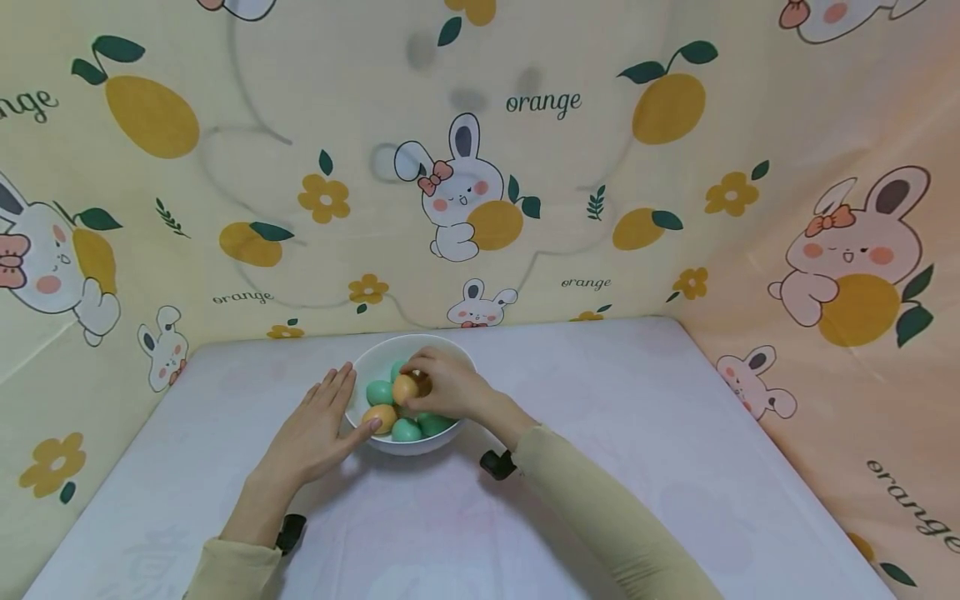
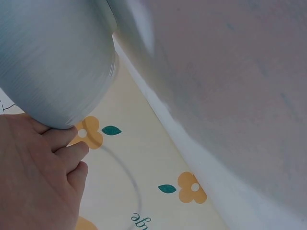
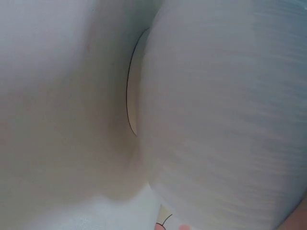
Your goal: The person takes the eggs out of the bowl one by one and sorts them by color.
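Note:
A white bowl (image 1: 411,448) stands on the table and holds several green and orange-yellow eggs. Reaching in over the right side, my right hand (image 1: 456,389) pinches an orange-yellow egg (image 1: 405,390) between thumb and fingers. My left hand (image 1: 311,437) rests against the bowl's left side with fingers straight and the thumb over the rim, close to another orange-yellow egg (image 1: 381,416). Green eggs (image 1: 379,392) lie around them, some partly covered by the right hand. In the left wrist view, the left hand (image 2: 43,167) lies along the bowl's outer wall (image 2: 53,57). The bowl's side (image 3: 216,115) fills much of the right wrist view.
A white cloth (image 1: 600,467) covers the table. Behind it and at both sides hang cream cloth walls (image 1: 360,100) printed with rabbits and oranges. Black wrist cameras (image 1: 498,465) sit under both wrists, beside the beige sleeves (image 1: 600,508).

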Tool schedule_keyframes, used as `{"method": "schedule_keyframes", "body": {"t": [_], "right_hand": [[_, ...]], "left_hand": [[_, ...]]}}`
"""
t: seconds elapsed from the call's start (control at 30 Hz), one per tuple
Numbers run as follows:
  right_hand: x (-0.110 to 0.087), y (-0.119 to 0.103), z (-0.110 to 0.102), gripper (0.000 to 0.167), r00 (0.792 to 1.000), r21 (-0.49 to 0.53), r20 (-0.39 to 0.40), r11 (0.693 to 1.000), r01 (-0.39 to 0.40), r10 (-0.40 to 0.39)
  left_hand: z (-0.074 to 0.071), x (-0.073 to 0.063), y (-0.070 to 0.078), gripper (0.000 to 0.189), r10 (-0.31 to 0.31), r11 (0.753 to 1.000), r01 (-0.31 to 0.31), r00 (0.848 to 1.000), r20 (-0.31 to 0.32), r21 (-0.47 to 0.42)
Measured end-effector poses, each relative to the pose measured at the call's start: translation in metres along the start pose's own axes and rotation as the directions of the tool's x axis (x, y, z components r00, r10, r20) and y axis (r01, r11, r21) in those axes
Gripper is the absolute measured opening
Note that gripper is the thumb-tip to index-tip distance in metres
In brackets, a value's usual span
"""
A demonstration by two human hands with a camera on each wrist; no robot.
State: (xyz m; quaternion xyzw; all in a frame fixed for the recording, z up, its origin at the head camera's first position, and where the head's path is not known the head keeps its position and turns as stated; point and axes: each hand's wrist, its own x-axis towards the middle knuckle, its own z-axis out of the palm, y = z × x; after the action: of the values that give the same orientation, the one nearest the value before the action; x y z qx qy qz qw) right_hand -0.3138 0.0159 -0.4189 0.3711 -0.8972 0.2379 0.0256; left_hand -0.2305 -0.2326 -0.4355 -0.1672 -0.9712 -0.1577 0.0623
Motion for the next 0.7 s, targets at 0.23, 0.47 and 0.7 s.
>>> {"method": "schedule_keyframes", "body": {"t": [0.23,0.47,0.7], "right_hand": [[-0.010,0.003,-0.002,0.048,0.991,0.085,-0.134,0.996,0.040,-0.029],[-0.024,0.007,-0.007,0.049,0.965,0.206,-0.258,0.973,0.107,-0.052],[-0.037,0.021,-0.014,0.048,0.911,0.168,-0.400,0.970,0.177,-0.097]], "left_hand": [[0.001,0.000,-0.001,0.097,-0.004,1.000,0.004,1.000,0.003,0.007],[0.001,0.000,-0.001,0.098,-0.007,1.000,0.007,1.000,0.011,0.007],[0.001,0.001,0.000,0.098,-0.011,1.000,0.011,1.000,0.016,0.007]]}}
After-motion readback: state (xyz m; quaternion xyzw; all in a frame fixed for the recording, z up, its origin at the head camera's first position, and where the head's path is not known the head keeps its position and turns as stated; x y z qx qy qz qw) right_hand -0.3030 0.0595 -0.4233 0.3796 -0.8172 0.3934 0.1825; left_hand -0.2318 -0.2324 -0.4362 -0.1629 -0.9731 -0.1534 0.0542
